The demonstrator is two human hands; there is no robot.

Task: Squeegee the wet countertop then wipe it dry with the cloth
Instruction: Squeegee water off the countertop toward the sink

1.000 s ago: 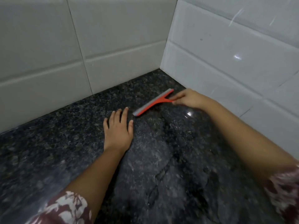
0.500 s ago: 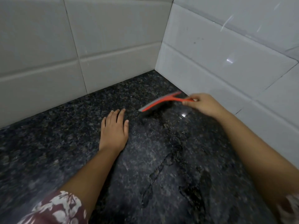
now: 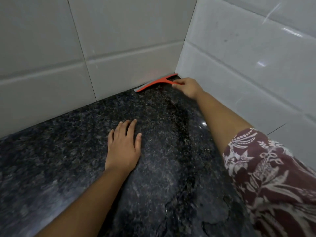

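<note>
An orange squeegee (image 3: 154, 83) with a grey rubber edge lies against the foot of the back wall, in the far corner of the black speckled countertop (image 3: 71, 159). My right hand (image 3: 189, 87) is closed on its handle, arm stretched out along the right wall. My left hand (image 3: 124, 147) rests flat on the stone in the middle, fingers together, holding nothing. A darker wet streak (image 3: 177, 115) runs from the squeegee back toward me, and pooled water (image 3: 196, 212) sits near the bottom. No cloth is in view.
White tiled walls (image 3: 119, 40) meet in a corner at the back and run along the right side (image 3: 248, 65), hemming in the countertop there. The stone stretches on to the left and toward me.
My right hand has carried the squeegee from the middle of the counter up into the back corner, blade now against the back wall. The left hand stays flat on the stone.
</note>
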